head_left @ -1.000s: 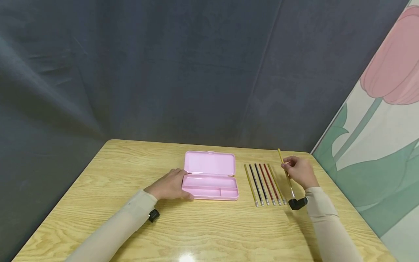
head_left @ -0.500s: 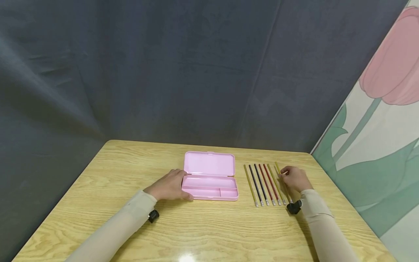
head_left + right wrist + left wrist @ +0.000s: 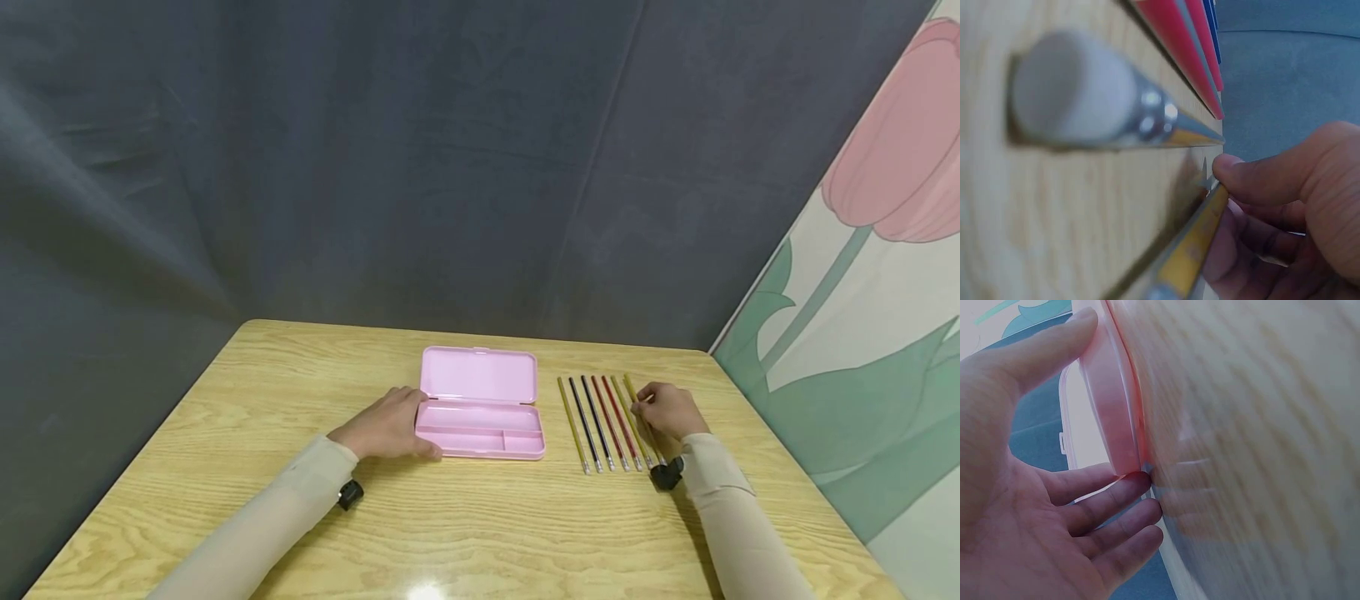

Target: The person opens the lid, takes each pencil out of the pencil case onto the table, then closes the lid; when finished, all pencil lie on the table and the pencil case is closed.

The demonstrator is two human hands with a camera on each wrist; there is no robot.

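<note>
A pink pencil case (image 3: 480, 375) lies open on the table, its lid tipped back. My left hand (image 3: 386, 423) holds its left end, with the thumb at the front corner and fingertips at the rear one. In the left wrist view the fingers of my left hand (image 3: 1054, 506) touch the case's pink end wall (image 3: 1113, 406). My right hand (image 3: 671, 411) pinches a yellow pencil (image 3: 1191, 247) between thumb and fingers, at the right end of a row of pencils. In the right wrist view another yellow pencil (image 3: 1200, 132) lies beside it, eraser towards the camera.
Left of my right hand lie a yellow pencil (image 3: 572, 421), dark blue pencils (image 3: 595, 417) and red pencils (image 3: 619, 417), side by side with erasers towards me. The wooden table (image 3: 465, 525) ends at a dark curtain (image 3: 450, 208). A tulip-patterned wall hanging (image 3: 885, 292) stands on the right.
My right hand has moved left and lowered the yellow pencil from a tilted position above the table to beside the row. My left hand and the pencil case stay in place.
</note>
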